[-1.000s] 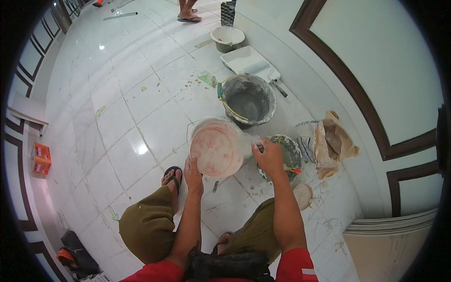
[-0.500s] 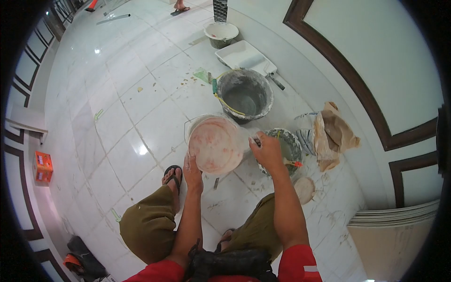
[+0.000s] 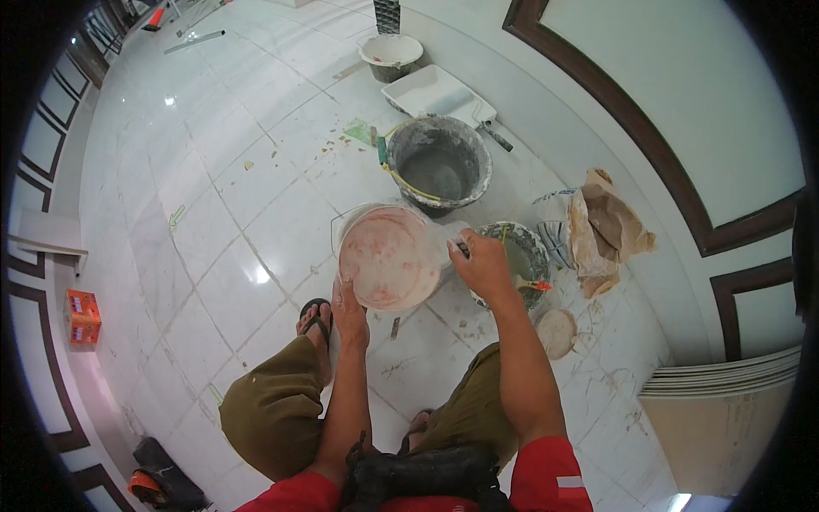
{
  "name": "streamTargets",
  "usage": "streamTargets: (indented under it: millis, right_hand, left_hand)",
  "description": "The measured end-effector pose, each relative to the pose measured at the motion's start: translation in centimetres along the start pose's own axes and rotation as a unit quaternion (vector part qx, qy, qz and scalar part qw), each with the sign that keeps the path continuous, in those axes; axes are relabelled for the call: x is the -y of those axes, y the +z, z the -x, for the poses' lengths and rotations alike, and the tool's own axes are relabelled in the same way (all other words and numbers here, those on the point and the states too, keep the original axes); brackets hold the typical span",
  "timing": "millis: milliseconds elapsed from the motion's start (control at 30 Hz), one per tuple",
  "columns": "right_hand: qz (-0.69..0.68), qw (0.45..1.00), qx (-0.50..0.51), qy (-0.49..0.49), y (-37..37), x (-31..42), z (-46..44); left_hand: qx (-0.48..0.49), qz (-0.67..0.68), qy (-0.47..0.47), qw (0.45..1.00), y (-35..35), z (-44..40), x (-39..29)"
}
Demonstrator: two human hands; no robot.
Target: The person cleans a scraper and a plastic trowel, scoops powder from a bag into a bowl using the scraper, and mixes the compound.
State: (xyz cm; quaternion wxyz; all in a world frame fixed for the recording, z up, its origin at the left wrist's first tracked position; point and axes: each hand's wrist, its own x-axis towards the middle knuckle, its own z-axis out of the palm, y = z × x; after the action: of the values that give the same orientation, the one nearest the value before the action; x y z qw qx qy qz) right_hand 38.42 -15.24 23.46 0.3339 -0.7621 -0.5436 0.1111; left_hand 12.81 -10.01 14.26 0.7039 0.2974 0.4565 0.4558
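Observation:
A white bucket (image 3: 389, 260), its inside coated with pale pinkish residue, is tilted toward me. My left hand (image 3: 349, 307) grips its near left rim. My right hand (image 3: 479, 263) is closed on a dark handle at the bucket's right side; a whitish, blurred shape lies between that hand and the bucket. Just beyond stands a large grey-crusted bucket (image 3: 439, 162) with a yellow handle. A smaller bucket (image 3: 529, 256) with greenish-grey contents and a red-tipped brush (image 3: 536, 285) is partly hidden behind my right hand.
A torn paper bag (image 3: 601, 235) stands by the right wall, near a round crusted disc (image 3: 557, 334). Farther off are a paint tray (image 3: 426, 90) with a roller and a small tub (image 3: 391, 53). Stacked boards (image 3: 725, 418) lean at the lower right; an orange box (image 3: 83, 317) sits left.
The view has shifted slightly, and the other person's feet at the top have gone out of view. Both hands keep their hold, my right hand still beside the bucket.

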Motion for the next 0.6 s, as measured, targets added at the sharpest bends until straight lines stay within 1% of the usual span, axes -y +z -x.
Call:
streamTargets:
  millis: [100,200,267,367,500,600]
  right_hand:
    - [0.002,1.000,0.000,-0.006,0.05,-0.09,-0.01]
    - [0.004,1.000,-0.003,-0.010,0.06,-0.03,-0.07]
    - [-0.013,0.999,0.031,0.017,-0.17,0.18,-0.09]
    - [-0.013,0.999,0.030,0.009,-0.01,0.04,-0.14]
    - [-0.013,0.999,0.034,-0.001,-0.21,0.23,-0.26]
    - [-0.001,0.999,0.042,0.004,-0.27,0.37,-0.28]
  left_hand:
    - [-0.022,0.005,0.006,1.000,0.23,0.10,0.08]
    - [-0.013,0.003,0.016,1.000,0.15,0.06,0.15]
    - [-0.009,-0.001,0.017,1.000,0.03,0.01,0.27]
    - [0.007,0.005,0.021,1.000,-0.56,-0.53,0.79]
    - [0.006,0.006,0.018,1.000,-0.44,-0.47,0.75]
    - [-0.001,0.001,-0.001,1.000,-0.25,-0.40,0.46]
